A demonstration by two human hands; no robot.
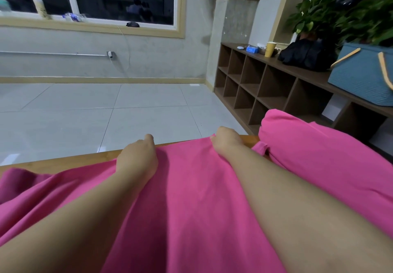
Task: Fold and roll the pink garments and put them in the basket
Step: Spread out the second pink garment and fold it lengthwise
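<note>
So there's two hands in the shot, both working the far edge of one big pink garment point(191, 198) that's spread flat over a wooden table point(63, 162). The left hand point(138, 157) has its fingers curled down over the cloth edge, and the right hand point(225, 143) is doing the same a bit further along, pinching the fabric between thumb and fingers; the hands sit apart with a stretch of cloth between them. The fabric looks soft and matte, kinda fleecy, smooth in the middle with loose folds off to the left. It runs lengthwise from the person out toward the table's far edge. A second pink garment point(319, 151) lies bunched up in a puffy lump just right of the right arm, touching the first one. The basket point(359, 77) is a blue woven one with two tan handles, sitting up on a brown cubby shelf point(265, 81) well off to the right, next to a black bag point(306, 54) and one yellow cup point(270, 49).
</note>
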